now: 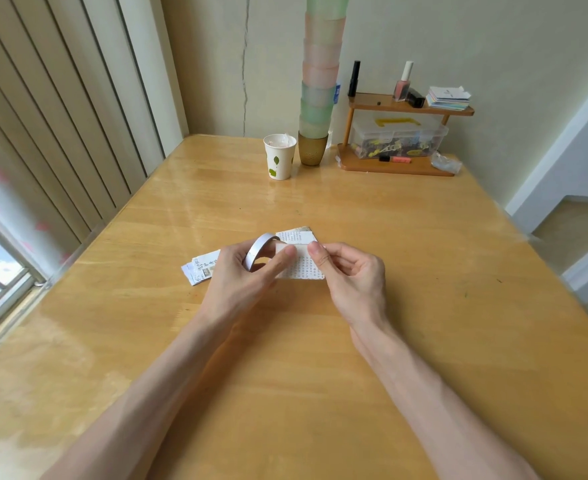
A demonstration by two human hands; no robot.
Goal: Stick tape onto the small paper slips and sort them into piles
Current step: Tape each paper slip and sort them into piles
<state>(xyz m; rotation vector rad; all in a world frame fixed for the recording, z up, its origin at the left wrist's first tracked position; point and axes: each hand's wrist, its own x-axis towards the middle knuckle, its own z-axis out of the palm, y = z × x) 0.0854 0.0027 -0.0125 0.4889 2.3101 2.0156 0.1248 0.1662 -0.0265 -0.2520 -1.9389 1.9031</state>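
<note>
A white tape roll point(258, 251) is gripped in my left hand point(244, 275), whose thumb presses on a printed paper slip point(303, 268) at the table's middle. My right hand point(348, 275) pinches the same slip at its top right edge with thumb and forefinger. A short strip of tape appears to run from the roll onto the slip. Behind the hands lies a pile of printed slips point(297, 235). A second pile of slips point(200, 268) lies to the left, partly hidden by my left hand.
On the wooden table point(424, 258), at the far edge, stand a paper cup point(279, 156), a tall stack of plastic cups point(316, 98) and a small wooden shelf point(399, 133) with a clear box, bottles and cards. A window is at the left.
</note>
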